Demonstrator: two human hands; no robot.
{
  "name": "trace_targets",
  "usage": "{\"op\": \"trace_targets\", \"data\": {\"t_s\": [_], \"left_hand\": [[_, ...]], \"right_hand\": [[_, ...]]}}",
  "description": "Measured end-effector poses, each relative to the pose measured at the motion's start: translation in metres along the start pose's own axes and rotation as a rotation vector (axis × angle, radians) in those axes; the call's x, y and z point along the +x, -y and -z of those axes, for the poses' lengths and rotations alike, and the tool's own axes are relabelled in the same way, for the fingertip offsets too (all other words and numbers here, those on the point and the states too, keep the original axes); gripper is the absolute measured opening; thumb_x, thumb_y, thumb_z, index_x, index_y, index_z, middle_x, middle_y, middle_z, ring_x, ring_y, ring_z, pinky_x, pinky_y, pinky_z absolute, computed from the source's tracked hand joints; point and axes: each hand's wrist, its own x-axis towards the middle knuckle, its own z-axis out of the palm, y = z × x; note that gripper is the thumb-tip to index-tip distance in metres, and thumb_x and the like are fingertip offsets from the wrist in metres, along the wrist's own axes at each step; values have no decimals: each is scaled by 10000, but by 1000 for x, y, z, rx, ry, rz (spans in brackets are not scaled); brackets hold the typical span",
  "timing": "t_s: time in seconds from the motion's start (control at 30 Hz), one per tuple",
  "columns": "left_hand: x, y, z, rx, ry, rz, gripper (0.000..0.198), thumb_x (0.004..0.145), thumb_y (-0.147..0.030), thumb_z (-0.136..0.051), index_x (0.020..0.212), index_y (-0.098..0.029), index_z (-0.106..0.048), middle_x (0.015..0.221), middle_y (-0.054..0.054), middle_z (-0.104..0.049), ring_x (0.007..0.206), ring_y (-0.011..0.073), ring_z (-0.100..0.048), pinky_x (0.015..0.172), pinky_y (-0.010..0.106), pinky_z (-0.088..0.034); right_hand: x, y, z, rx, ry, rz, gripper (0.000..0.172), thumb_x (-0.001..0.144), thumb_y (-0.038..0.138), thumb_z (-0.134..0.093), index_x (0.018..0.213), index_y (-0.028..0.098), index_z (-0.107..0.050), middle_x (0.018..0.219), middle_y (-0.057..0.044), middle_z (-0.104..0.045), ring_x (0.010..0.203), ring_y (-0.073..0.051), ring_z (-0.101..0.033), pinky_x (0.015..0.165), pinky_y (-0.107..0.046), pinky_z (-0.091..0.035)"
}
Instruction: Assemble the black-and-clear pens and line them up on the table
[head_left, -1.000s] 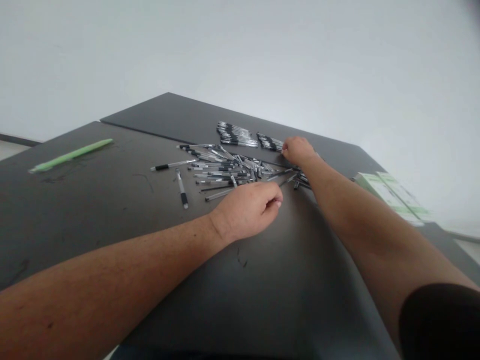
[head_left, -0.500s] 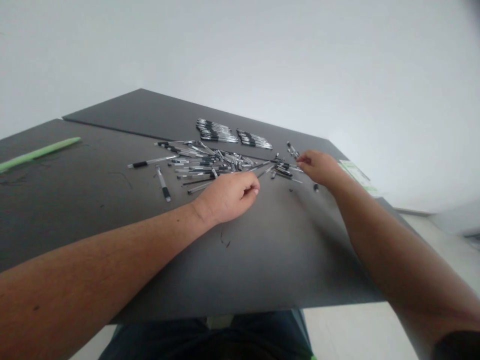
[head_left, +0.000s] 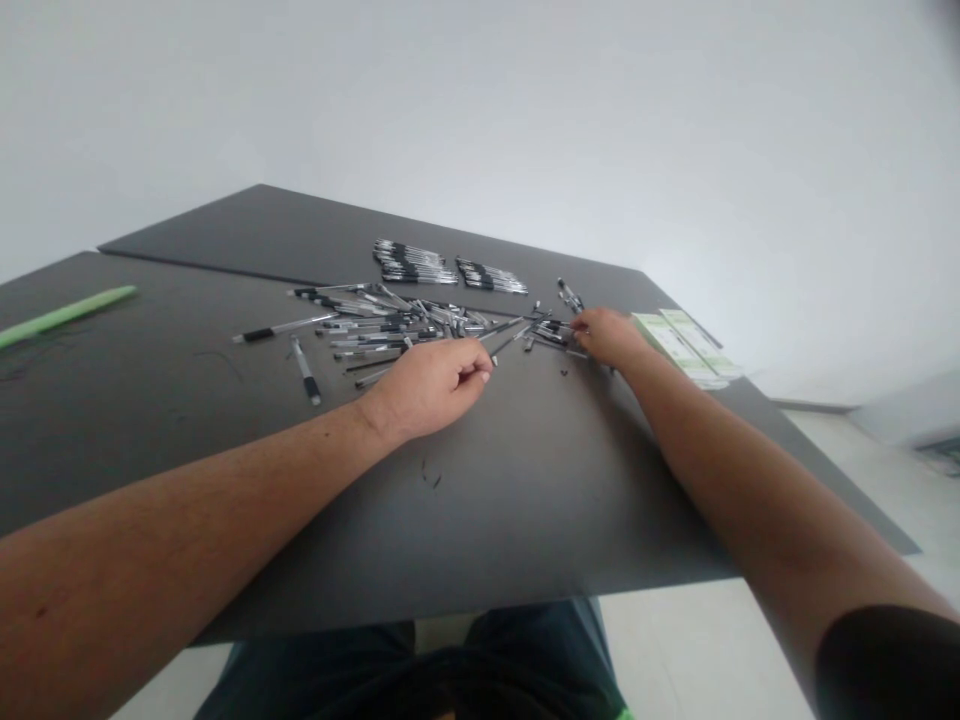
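- Head view, table: we look down on a dark table (head_left: 525, 480) set against a pale wall; a seam crosses its far left part.
- Head view, left hand: our left hand (head_left: 431, 385) rests on the table at the near edge of the pen pile (head_left: 405, 325). The fingers are curled in and pressed together, tips close to the thumb; we cannot tell whether a pen is pinched between them, though a thin pen shaft shows just beyond the knuckles.
- Head view, right hand: our right hand (head_left: 607, 335) lies palm down at the right end of the pile, touching the loose pens there. Its fingers are bent and close together over a few pens (head_left: 551, 335); whether one is gripped cannot be told.
- Head view, pile: the pens are black and clear, lying crossed in a loose heap between the two hands and spreading to the left. One pen (head_left: 305, 370) lies apart on the near left, and another long one (head_left: 281, 327) just beyond it.
- Head view, rows: two neat rows of pens (head_left: 416, 263) (head_left: 491, 277) lie side by side behind the pile, apart from it.
- Head view, surroundings: green-and-white boxes (head_left: 686, 345) sit at the right edge, just beside the right hand. A green stick (head_left: 64, 315) lies at the far left, well apart. Our dark sleeve (head_left: 885, 665) shows at lower right.
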Motion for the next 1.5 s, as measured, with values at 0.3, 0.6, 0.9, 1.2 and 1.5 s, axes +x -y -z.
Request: {"op": "trace_targets", "data": {"t_s": [0.3,0.6,0.9,1.2,1.5], "left_hand": [[0,0,-1,0,28,2,131,975,-171,-658,997,-226,-775,897,-2,-821,822,180,-759,772,307,-535],[1,-1,0,1,46,2,139,975,-187,-646,995,-220,-780,901,7,-825,823,187,-760,770,315,-526],[2,-2,1,40,48,-30,136,969,-182,-641,985,-227,-768,897,4,-820,800,186,-743,761,315,-521],[6,2,5,-10,-38,69,126,977,-243,-650,971,-224,-774,832,-9,-782,755,185,-709,730,323,-489],[9,8,7,-37,-74,134,112,966,-213,-655,974,-216,-767,830,-10,-771,750,179,-687,758,326,-490]], "right_hand": [[5,3,-5,-43,66,71,396,1087,221,-612,1382,156,-869,1411,-201,-849,1332,-311,-781,1214,-391,-540],[-13,-3,19,6,68,33,409,1059,178,-609,1348,207,-897,1414,-161,-863,1311,-313,-800,1174,-395,-577],[-43,21,47,132,-29,-47,389,980,179,-630,1299,202,-852,1135,-118,-886,1028,-293,-807,932,-348,-604],[-56,79,48,231,6,74,288,999,177,-625,1182,210,-845,1049,-84,-869,928,-258,-769,832,-311,-537],[-63,99,51,254,86,194,217,1025,234,-659,1128,223,-850,1042,-80,-867,917,-253,-770,832,-319,-538]]}}
